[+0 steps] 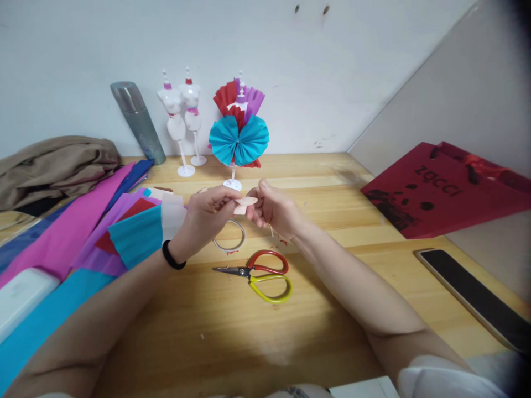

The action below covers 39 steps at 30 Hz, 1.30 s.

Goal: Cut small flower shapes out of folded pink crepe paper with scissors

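My left hand (211,218), with a black band on the wrist, pinches a small folded piece of pale pink paper (244,204) above the table. Close against the paper's right end is my right hand (279,207), its fingers curled inward and its thumb raised. What those fingers hold, if anything, is hidden; a thin pale strand (272,230) hangs below them. A roll of tape (230,247) lies under my hands. Nearer to me are scissors (244,272) with one red and one yellow handle.
Behind my hands stands a small mannequin dressed in pleated blue, red and purple paper (238,141), beside two bare white mannequins (176,126). A flask (139,121) leans on the wall. Coloured paper sheets (139,229) lie left; a red bag (443,190) and a phone (473,296) are right.
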Tool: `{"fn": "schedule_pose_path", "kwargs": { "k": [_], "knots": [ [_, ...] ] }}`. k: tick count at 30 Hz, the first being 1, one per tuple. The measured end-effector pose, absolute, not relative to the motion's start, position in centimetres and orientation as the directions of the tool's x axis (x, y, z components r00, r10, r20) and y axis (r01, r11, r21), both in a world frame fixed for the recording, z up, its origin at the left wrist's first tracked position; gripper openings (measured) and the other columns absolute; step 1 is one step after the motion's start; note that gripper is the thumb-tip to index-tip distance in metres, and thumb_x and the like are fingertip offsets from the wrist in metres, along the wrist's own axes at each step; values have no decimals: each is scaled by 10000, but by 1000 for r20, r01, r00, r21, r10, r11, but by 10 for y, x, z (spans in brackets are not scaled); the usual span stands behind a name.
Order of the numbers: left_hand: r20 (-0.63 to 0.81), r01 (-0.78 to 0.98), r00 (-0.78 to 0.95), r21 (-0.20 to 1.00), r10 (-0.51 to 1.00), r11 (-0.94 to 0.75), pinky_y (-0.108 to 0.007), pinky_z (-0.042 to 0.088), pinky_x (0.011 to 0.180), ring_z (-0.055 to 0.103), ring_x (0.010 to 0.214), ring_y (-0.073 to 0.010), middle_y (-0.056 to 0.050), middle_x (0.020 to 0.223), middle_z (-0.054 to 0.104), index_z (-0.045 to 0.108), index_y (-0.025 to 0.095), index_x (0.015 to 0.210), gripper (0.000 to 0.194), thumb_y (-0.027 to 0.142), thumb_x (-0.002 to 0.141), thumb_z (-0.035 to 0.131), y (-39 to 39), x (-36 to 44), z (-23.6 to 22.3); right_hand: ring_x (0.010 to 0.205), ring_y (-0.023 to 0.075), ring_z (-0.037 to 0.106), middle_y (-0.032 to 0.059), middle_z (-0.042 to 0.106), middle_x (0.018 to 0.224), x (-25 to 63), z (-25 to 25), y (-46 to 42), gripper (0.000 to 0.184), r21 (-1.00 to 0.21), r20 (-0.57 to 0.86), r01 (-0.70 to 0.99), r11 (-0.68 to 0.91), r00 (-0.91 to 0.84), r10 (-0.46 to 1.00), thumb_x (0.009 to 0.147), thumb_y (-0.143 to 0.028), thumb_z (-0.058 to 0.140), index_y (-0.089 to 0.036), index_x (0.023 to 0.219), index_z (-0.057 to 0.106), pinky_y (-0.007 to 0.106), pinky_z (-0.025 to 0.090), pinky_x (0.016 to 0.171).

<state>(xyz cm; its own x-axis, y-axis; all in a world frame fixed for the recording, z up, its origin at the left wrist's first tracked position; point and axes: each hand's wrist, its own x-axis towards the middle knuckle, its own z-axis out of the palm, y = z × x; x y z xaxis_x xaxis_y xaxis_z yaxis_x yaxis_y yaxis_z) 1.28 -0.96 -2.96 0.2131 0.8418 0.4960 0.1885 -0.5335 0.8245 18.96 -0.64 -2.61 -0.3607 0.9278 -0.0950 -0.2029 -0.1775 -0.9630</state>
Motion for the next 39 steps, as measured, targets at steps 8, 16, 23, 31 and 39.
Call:
{"fn": "schedule_pose_path", "kwargs": {
  "k": [8, 16, 23, 31, 39],
  "knots": [
    [297, 137, 242, 932, 924, -335, -240, 522, 610, 670, 629, -146, -8, 656, 703, 687, 185, 790, 67, 186, 761, 627, -16, 16, -22, 383, 52, 462, -29, 587, 492, 189, -25, -10, 278, -980, -49, -166, -111, -338, 940, 633, -365, 795, -152, 621, 616, 173, 323, 375],
    [311, 150, 150, 931, 938, -333, -234, 532, 628, 679, 659, -138, 0, 712, 722, 645, 192, 788, 53, 177, 736, 649, -16, 19, -27, 396, 59, 428, -50, 548, 464, 186, -27, -11, 258, -995, 6, -97, -21, -273, 962, 639, -359, 773, -161, 689, 616, 189, 285, 395],
    [13, -39, 267, 999, 964, -2, -224, 555, 512, 690, 534, -140, 12, 625, 672, 626, 148, 914, 223, 350, 820, 646, -17, 20, -22, 473, 68, 428, -47, 543, 542, 183, -27, -12, 190, -985, 163, 20, 169, -174, 971, 671, -311, 715, -173, 653, 585, 216, 299, 452],
    [-82, -158, 344, 977, 935, 144, -182, 551, 516, 677, 526, -107, 11, 602, 651, 599, 128, 738, 262, 301, 727, 796, -13, 21, -27, 520, 90, 463, -27, 571, 568, 184, -28, -12, 185, -976, 190, 76, 206, -182, 965, 683, -324, 707, -177, 646, 601, 239, 350, 508],
    [-111, -193, 388, 961, 915, 198, -204, 551, 494, 701, 545, -138, 20, 643, 656, 554, 150, 765, 405, 422, 679, 843, -12, 19, -28, 506, 78, 440, -29, 582, 570, 186, -26, -12, 214, -985, 153, 41, 166, -225, 962, 671, -338, 750, -173, 642, 616, 221, 312, 464]
  ]
}}
